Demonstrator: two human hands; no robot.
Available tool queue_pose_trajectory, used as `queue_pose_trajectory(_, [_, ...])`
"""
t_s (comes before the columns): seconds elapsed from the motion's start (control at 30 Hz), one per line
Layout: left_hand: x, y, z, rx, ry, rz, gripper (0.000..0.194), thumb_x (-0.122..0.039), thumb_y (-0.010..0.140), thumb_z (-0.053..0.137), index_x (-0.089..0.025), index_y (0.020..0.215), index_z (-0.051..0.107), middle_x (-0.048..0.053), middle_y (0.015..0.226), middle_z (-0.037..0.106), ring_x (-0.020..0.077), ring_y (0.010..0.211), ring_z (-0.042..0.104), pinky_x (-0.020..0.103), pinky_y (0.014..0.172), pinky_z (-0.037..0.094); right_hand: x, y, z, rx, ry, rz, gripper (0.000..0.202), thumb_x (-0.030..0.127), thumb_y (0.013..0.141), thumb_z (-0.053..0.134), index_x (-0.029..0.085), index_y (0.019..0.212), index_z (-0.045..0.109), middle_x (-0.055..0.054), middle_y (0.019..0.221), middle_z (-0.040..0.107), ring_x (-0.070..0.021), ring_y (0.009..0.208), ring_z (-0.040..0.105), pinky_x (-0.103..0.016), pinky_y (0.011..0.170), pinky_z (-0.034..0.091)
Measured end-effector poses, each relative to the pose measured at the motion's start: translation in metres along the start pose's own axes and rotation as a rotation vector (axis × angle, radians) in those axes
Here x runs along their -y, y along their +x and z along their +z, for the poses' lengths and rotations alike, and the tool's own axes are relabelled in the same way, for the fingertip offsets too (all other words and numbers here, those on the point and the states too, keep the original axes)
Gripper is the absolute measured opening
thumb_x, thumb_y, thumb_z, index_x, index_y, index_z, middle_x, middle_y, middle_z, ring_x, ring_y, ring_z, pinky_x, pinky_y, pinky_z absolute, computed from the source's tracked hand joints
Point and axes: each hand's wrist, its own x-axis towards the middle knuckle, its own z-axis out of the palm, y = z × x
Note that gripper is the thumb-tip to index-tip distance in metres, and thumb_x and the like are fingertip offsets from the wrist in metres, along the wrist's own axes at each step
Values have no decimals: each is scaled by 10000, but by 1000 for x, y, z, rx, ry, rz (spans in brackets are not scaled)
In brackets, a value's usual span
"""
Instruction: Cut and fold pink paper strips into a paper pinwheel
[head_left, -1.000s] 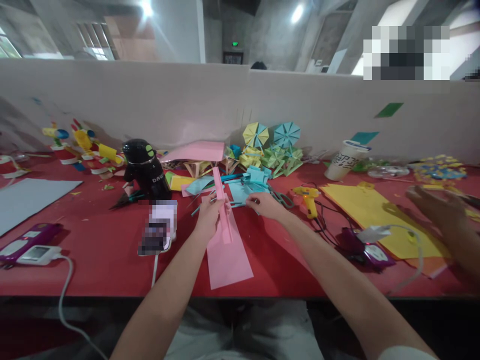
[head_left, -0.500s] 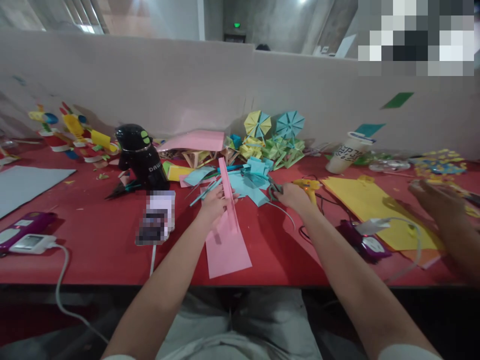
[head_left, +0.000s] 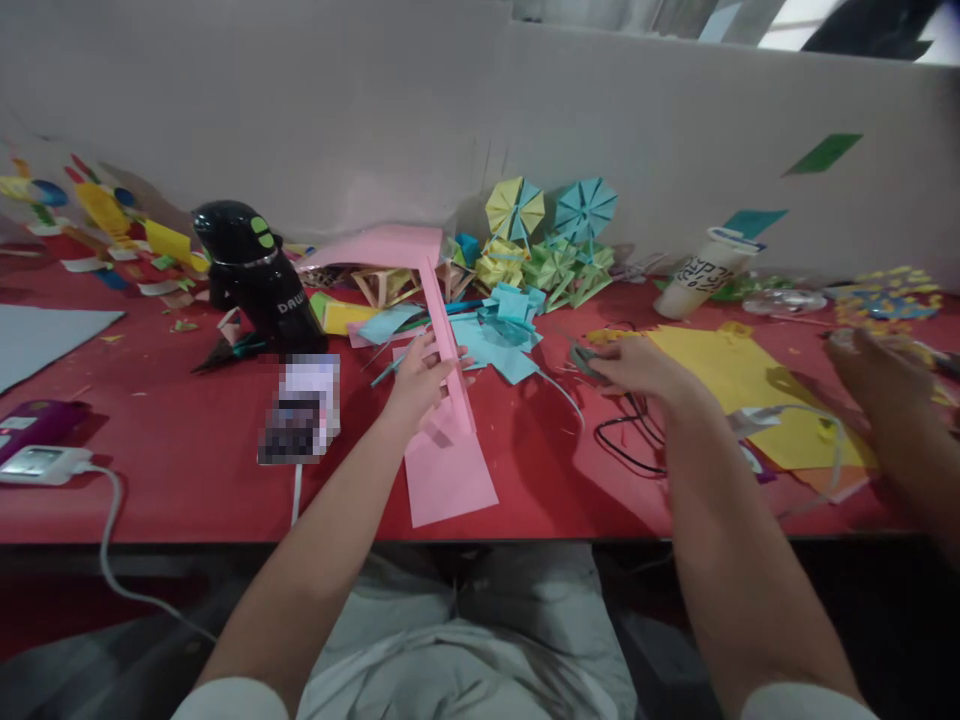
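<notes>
My left hand (head_left: 421,380) is closed around a long folded strip of pink paper (head_left: 439,310), which stands tilted with its top leaning away from me. Beneath its lower end, a flat pink sheet (head_left: 451,485) lies on the table. My right hand (head_left: 637,368) grips what look like scissors (head_left: 581,357) by their grey-green handles; the blades are blurred. Behind that hand, a yellow glue gun (head_left: 606,336) is mostly covered. Cut blue paper pieces (head_left: 502,350) lie between the two hands.
Folded paper umbrellas (head_left: 514,210) stand at the back. A black bottle (head_left: 259,280) and a phone (head_left: 304,410) are on the left. A black cable (head_left: 626,462), yellow sheets (head_left: 712,375) and a paper cup (head_left: 705,272) are on the right, with another person's hand (head_left: 874,375) beyond.
My right hand has moved right with the scissors, away from the blue paper and over the glue gun. My left hand keeps the pink strip. The camera view has tipped down a little.
</notes>
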Motion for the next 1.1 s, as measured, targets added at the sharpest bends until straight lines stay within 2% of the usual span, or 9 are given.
queue_pose_trajectory(0.07, [0,1,0,-2,3,34,496,-50,801,594,-231,1254,505,61,1040,707,196,977,703,427,894,577,-12,-13,-2,33,125,53,187,318,767,645,174,662,706,-51,541,647,-199,515,638,-293,516,500])
queue_pose_trajectory(0.23, [1,7,0,-14,-21,89,538,-57,798,597,-242,1287,470,52,1023,714,194,992,704,415,901,574,-18,-40,7,-121,537,123,101,243,763,627,186,809,697,-77,705,708,-218,613,675,-355,599,572])
queue_pose_trajectory(0.37, [0,11,2,-18,-6,115,536,-87,777,645,-248,1262,485,53,1055,710,203,1033,697,407,909,568,7,-42,18,57,787,21,69,275,772,656,208,786,664,-77,793,708,-221,728,694,-369,670,601])
queue_pose_trajectory(0.47, [-3,16,3,-28,9,132,531,-101,774,659,-252,1255,489,57,1079,709,206,1052,692,401,909,566,33,-35,31,151,843,-79,255,357,679,802,205,797,635,-44,782,670,-191,674,666,-352,638,595])
queue_pose_trajectory(0.57, [-5,22,3,-41,16,148,534,-58,770,621,-238,1258,496,65,1073,712,209,1052,692,395,896,569,57,-28,49,220,930,-147,398,466,619,851,194,751,591,-15,720,616,-151,615,624,-336,635,576])
queue_pose_trajectory(0.7, [-10,32,6,-73,2,166,575,-21,773,567,-250,1294,487,58,1063,714,205,1041,697,398,901,567,79,-29,72,292,1024,-166,461,437,512,909,188,751,603,0,737,633,-127,625,618,-281,623,539])
queue_pose_trajectory(0.83, [-11,38,14,-67,-30,181,568,-19,778,561,-252,1290,488,55,1077,715,197,1039,697,385,911,561,90,-36,89,348,1107,-131,483,411,480,928,199,751,589,19,675,631,-135,615,618,-288,632,531])
queue_pose_trajectory(1.0, [-8,40,20,-38,-56,185,523,-45,786,576,-236,1266,497,62,1084,715,181,1002,697,352,878,560,91,-37,96,271,1192,-82,504,388,439,949,216,705,558,40,626,594,-145,606,618,-299,627,527])
queue_pose_trajectory(1.1, [-6,36,16,-38,-10,183,469,-55,759,575,-223,1195,535,36,1017,714,149,878,701,301,788,561,90,-35,98,247,1229,-78,512,441,467,935,219,717,546,31,658,616,-146,623,633,-303,664,534])
